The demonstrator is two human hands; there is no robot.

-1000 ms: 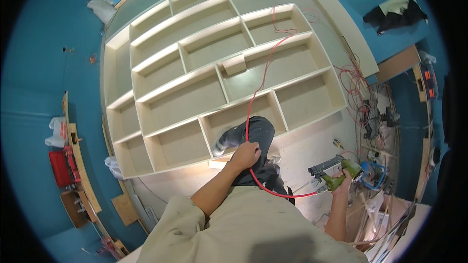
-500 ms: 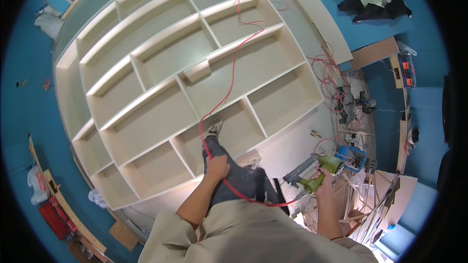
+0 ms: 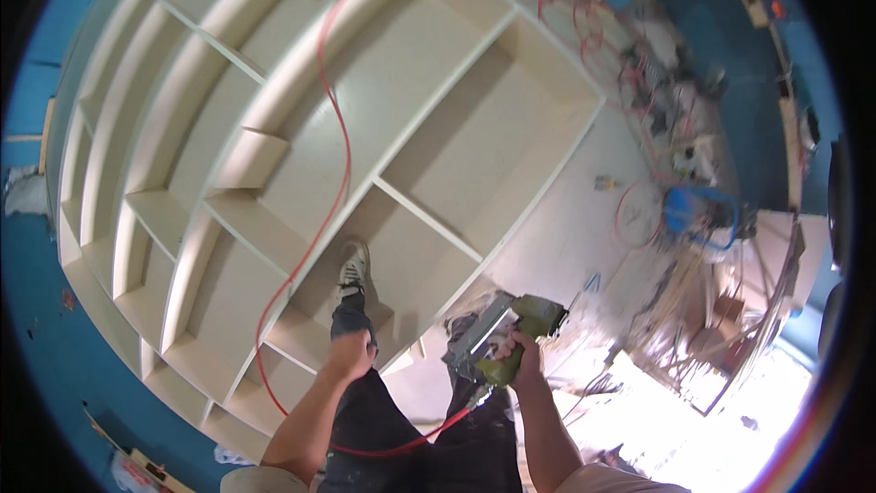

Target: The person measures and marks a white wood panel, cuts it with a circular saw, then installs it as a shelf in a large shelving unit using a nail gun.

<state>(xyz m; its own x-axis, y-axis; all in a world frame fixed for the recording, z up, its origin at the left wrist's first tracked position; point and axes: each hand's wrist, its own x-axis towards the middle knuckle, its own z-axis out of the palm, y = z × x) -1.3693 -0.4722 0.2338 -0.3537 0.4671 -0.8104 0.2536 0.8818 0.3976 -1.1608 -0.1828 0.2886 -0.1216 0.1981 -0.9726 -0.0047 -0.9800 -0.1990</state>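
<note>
Nail gun [image 3: 488, 333] in right hand [image 3: 525, 358], fingers wrapped round green handle [image 3: 499, 371]. Left hand [image 3: 351, 356] fingers curled narrow, nothing seen in them. Best: finger off trigger, nose away from legs [image 3: 370, 420], hose [image 3: 346, 155] clear of shoe [image 3: 353, 269]. Long axis slants: hose end lower left of right fingers, green head upper right; nose direction unclear.

Two hands [image 3: 351, 353], one nail gun [image 3: 479, 342], one shelving unit [image 3: 443, 95], two trouser legs [image 3: 365, 424].

Red hose [image 3: 346, 148] across shelving [image 3: 445, 94]; shoe [image 3: 353, 267] left of divider [image 3: 427, 219] — free room right.
</note>
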